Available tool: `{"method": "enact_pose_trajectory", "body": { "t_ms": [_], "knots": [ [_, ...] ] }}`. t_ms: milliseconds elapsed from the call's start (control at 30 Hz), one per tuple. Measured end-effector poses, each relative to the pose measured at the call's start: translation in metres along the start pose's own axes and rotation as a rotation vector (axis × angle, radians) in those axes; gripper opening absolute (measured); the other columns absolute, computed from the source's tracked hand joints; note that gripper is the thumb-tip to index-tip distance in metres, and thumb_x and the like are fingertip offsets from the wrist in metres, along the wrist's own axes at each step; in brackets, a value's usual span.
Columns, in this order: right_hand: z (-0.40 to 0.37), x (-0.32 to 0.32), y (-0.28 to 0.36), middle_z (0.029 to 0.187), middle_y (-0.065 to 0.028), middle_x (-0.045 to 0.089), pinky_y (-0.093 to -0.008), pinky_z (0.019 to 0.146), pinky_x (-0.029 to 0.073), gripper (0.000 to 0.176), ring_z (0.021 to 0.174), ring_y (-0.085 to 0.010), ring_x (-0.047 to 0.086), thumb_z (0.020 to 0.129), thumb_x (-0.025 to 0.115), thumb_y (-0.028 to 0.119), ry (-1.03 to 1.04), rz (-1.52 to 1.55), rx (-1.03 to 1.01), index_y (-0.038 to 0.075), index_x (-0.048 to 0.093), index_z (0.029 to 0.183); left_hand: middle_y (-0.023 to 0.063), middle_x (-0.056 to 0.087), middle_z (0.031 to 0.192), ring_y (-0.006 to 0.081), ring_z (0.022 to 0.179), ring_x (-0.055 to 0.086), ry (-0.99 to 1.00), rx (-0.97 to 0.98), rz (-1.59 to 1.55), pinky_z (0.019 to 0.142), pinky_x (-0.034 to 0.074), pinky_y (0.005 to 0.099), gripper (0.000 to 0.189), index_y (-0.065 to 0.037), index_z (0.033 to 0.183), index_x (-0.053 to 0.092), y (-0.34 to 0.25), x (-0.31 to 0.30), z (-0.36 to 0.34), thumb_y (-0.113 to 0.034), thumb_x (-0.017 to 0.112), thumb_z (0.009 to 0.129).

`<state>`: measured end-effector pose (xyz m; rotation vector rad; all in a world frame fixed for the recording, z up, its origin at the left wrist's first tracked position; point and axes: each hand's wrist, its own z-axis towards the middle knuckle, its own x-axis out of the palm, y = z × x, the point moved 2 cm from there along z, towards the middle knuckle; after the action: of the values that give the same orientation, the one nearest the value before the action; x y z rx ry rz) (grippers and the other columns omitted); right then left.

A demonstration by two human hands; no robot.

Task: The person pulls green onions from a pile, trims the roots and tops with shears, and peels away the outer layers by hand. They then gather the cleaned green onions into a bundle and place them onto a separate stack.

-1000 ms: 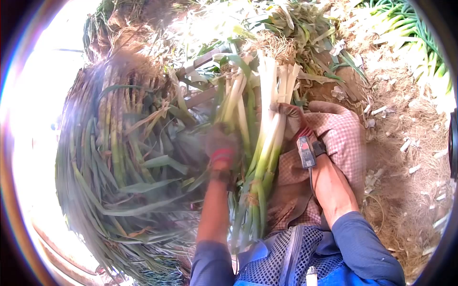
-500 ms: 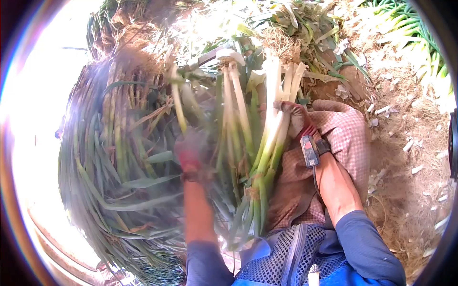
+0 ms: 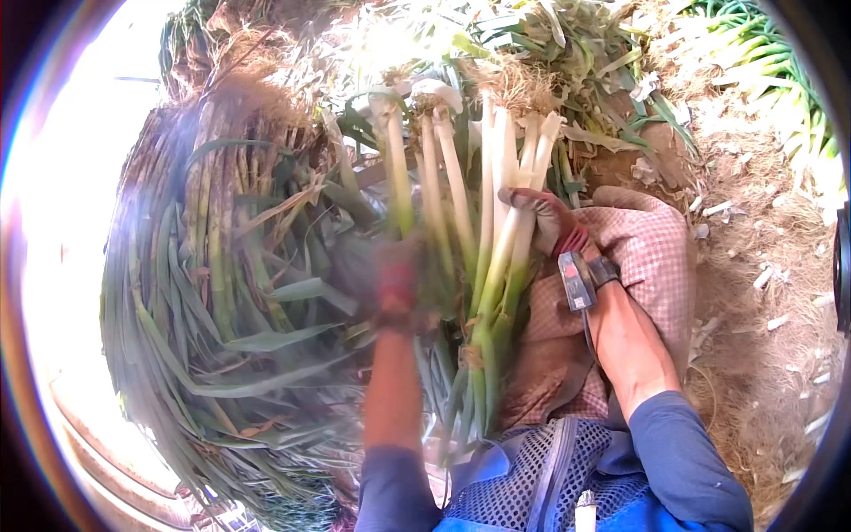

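Note:
My right hand [image 3: 542, 217], in a worn glove, is closed around a bunch of green onions [image 3: 507, 239] with white stems, roots upward and green leaves hanging toward my lap. To its left, motion smears my left hand [image 3: 396, 266], gloved with a red cuff, at the green part of another green onion [image 3: 399, 182]. That stalk stands with its white end up. Between the hands, more green onions [image 3: 456, 173] lean with their white ends upward. A large heap of unpeeled green onions [image 3: 208, 257] with long leaves lies beside my left hand.
Stripped leaves and peelings [image 3: 585, 53] pile up at the back. Cleaned green onions [image 3: 793, 97] lie at the far right. Dry roots and cut white bits litter the ground [image 3: 753, 257]. A checked cloth [image 3: 643, 239] covers my leg beneath the right forearm.
My left hand has moved right, away from the heap, carrying a green onion with it. My right hand stays nearly in place, still around its bunch.

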<state>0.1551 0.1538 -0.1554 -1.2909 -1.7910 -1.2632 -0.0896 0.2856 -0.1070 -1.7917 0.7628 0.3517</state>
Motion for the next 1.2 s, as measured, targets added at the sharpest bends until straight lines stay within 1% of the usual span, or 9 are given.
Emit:
{"method": "enact_pose_trajectory", "body": {
  "t_ms": [133,500,633,700,867,933,1067,1133,1200],
  "knots": [
    [-0.001,0.011,-0.004,0.098,-0.0026,0.073,-0.0351,0.077,0.057,0.034,0.086,-0.0158,0.069,0.089,0.087,0.022,-0.037,0.005,0.046,0.004,0.074,0.116,0.0039,0.075,0.089,0.0104,0.071,0.062,0.046,-0.064,0.078,0.064,0.049,0.0297,0.036,0.004,0.111,0.077,0.019,0.015,0.018,-0.027,0.079,0.093],
    [0.006,0.008,-0.024,0.103,0.0015,0.073,-0.0275,0.085,0.053,0.032,0.090,-0.0082,0.067,0.098,0.079,0.029,0.126,-0.133,0.117,0.003,0.075,0.116,0.0062,0.074,0.112,0.0165,0.103,0.067,0.444,0.036,-0.268,0.096,0.051,0.0334,0.038,-0.001,0.122,0.074,0.022,-0.007,-0.011,-0.033,0.066,0.103],
    [-0.007,0.017,-0.020,0.100,0.0009,0.073,-0.0284,0.082,0.054,0.029,0.089,-0.0089,0.067,0.097,0.079,0.029,0.107,-0.103,0.098,0.005,0.075,0.113,0.0048,0.073,0.115,0.0161,0.104,0.067,0.521,0.227,-0.144,0.096,0.051,0.0321,0.036,-0.001,0.127,0.070,0.021,-0.011,-0.022,-0.026,0.068,0.101],
    [-0.011,0.013,-0.021,0.099,0.0006,0.072,-0.0288,0.080,0.054,0.028,0.089,-0.0095,0.067,0.097,0.079,0.028,0.089,-0.168,0.096,0.005,0.075,0.112,0.0043,0.073,0.112,0.0153,0.102,0.067,0.508,0.037,-0.294,0.094,0.051,0.0309,0.038,0.001,0.131,0.067,-0.001,-0.008,-0.032,-0.018,0.069,0.098],
    [-0.032,0.032,-0.022,0.097,-0.0029,0.072,-0.0319,0.083,0.055,0.025,0.090,-0.0137,0.068,0.093,0.082,0.019,0.125,-0.066,0.129,0.002,0.074,0.110,0.0049,0.073,0.110,0.0137,0.092,0.066,0.437,0.016,-0.324,0.087,0.053,0.0291,0.039,0.004,0.127,0.067,-0.018,-0.012,-0.044,-0.014,0.071,0.093],
    [-0.038,0.041,-0.024,0.099,-0.0049,0.074,-0.0327,0.086,0.055,0.026,0.093,-0.0149,0.069,0.091,0.082,0.014,0.132,-0.119,0.059,0.000,0.074,0.111,0.0053,0.073,0.109,0.0130,0.089,0.065,0.415,0.015,-0.388,0.084,0.053,0.0289,0.039,0.005,0.125,0.068,-0.037,-0.016,-0.061,-0.016,0.072,0.092],
    [-0.065,0.063,-0.011,0.102,-0.0073,0.076,-0.0303,0.086,0.055,0.032,0.096,-0.0151,0.071,0.090,0.082,0.015,0.375,-0.791,-0.408,0.000,0.074,0.116,0.0057,0.074,0.110,0.0125,0.090,0.067,0.426,0.111,-0.256,0.083,0.054,0.0286,0.040,0.005,0.125,0.067,-0.050,-0.015,-0.076,-0.016,0.073,0.091],
    [-0.080,0.087,-0.004,0.101,-0.0067,0.076,-0.0298,0.083,0.056,0.028,0.092,-0.0146,0.071,0.091,0.080,0.013,0.162,-0.510,-0.054,-0.001,0.074,0.115,0.0060,0.074,0.111,0.0123,0.093,0.067,0.455,0.154,-0.319,0.085,0.054,0.0288,0.040,0.005,0.125,0.067,-0.054,-0.011,-0.085,-0.017,0.073,0.092],
    [-0.092,0.096,0.003,0.098,-0.0048,0.075,-0.0294,0.078,0.056,0.026,0.087,-0.0132,0.070,0.093,0.078,0.011,0.107,-0.630,-0.080,0.000,0.074,0.116,0.0063,0.072,0.114,0.0128,0.099,0.067,0.427,0.196,-0.370,0.089,0.054,0.0288,0.044,0.005,0.130,0.063,-0.065,-0.008,-0.099,-0.018,0.074,0.095]
  ]
}}
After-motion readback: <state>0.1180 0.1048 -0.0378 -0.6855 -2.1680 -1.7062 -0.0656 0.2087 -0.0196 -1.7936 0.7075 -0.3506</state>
